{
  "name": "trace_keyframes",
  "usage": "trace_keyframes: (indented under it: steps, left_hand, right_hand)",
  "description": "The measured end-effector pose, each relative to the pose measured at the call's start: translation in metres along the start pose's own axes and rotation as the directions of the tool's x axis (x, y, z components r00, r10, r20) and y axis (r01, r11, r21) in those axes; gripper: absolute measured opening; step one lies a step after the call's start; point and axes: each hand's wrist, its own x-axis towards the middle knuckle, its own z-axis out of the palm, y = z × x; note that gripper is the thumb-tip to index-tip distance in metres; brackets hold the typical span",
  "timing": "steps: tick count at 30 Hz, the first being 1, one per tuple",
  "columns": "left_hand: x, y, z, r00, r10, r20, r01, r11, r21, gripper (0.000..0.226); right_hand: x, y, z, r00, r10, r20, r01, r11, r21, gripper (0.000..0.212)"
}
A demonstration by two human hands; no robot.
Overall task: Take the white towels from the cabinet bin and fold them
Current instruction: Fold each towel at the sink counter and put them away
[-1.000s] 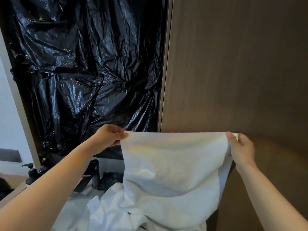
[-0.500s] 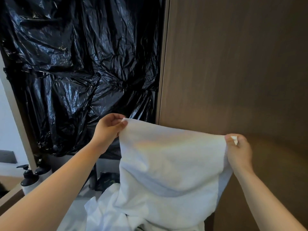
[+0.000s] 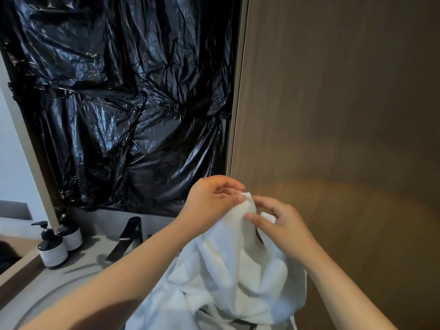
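A white towel [image 3: 240, 270] hangs in front of me, its two top corners brought together at chest height. My left hand [image 3: 212, 201] pinches one corner between thumb and fingers. My right hand [image 3: 278, 225] holds the other corner right beside it, thumb pressed on the cloth. The towel droops in folds onto a heap of more white towels [image 3: 171, 303] at the bottom of the view. What the heap lies in is hidden.
Crumpled black plastic sheeting [image 3: 123, 98] covers the panel behind the counter. A brown wooden cabinet door [image 3: 338, 115] fills the right side. On the grey counter [image 3: 42, 289] at the left stand two pump bottles [image 3: 51, 247] and a black tap [image 3: 129, 234].
The towel was stretched wide between my hands; both hands have come together in the middle, joining the two top corners, and the towel now hangs doubled.
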Motion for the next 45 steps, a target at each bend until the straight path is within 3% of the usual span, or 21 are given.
trace_keyframes:
  steps: [2,6,10,12,15,20,26,30,34,38,42,45]
  left_hand:
    - [-0.004,-0.001,0.001,0.999,-0.016,0.035,0.018,0.998,-0.065,0.018]
    - [-0.009,-0.02,-0.012,0.992,-0.084,0.089,0.092,0.992,-0.088,0.024]
    - [-0.026,-0.071,-0.035,0.922,-0.24,0.304,0.18,0.961,0.211,0.034]
    - [-0.039,-0.089,-0.038,0.892,-0.283,0.354,0.206,0.949,0.239,0.04]
    - [-0.05,-0.104,-0.036,0.911,-0.27,0.311,0.189,0.945,0.267,0.039]
    - [-0.049,-0.112,-0.032,0.98,-0.173,0.096,0.137,0.942,0.306,0.002]
    - [-0.041,-0.109,-0.045,0.988,-0.157,0.001,0.151,0.951,0.27,0.005]
    - [-0.035,-0.1,-0.049,0.99,-0.143,-0.011,0.141,0.957,0.253,0.012]
    - [-0.03,-0.098,-0.053,0.974,-0.199,0.11,0.159,0.943,0.294,0.014]
    - [-0.019,-0.064,-0.044,0.948,-0.173,0.267,0.137,0.98,0.145,0.041]
    - [0.002,-0.007,-0.026,0.986,0.015,0.168,-0.025,0.998,0.055,0.033]
    - [0.013,0.012,-0.019,0.987,0.034,0.156,-0.049,0.995,0.092,0.021]
  right_hand:
    - [-0.001,0.001,-0.001,0.999,-0.014,-0.035,0.015,1.0,0.018,0.01]
    - [-0.005,0.0,-0.003,0.997,-0.011,-0.079,0.012,1.0,0.01,0.013]
    - [-0.009,0.0,-0.011,0.995,0.017,-0.097,-0.007,0.995,0.099,0.012]
    - [-0.009,0.002,-0.015,0.991,0.045,-0.123,-0.027,0.989,0.145,0.011]
    - [-0.005,0.005,-0.02,0.978,0.05,-0.201,-0.02,0.989,0.144,0.011]
    - [0.002,0.003,-0.028,0.962,0.013,-0.274,0.021,0.992,0.121,0.009]
    - [0.009,-0.001,-0.051,0.878,0.005,-0.479,0.055,0.992,0.113,0.014]
    - [0.013,-0.005,-0.058,0.848,-0.021,-0.53,0.076,0.994,0.083,0.015]
    - [0.015,-0.014,-0.049,0.886,-0.051,-0.461,0.077,0.996,0.037,0.014]
    - [0.016,-0.021,-0.033,0.943,-0.093,-0.32,0.115,0.992,0.05,0.01]
    - [0.019,-0.028,-0.022,0.954,-0.116,-0.278,0.145,0.986,0.087,0.006]
    - [0.021,-0.029,-0.021,0.953,-0.121,-0.277,0.153,0.984,0.094,0.004]
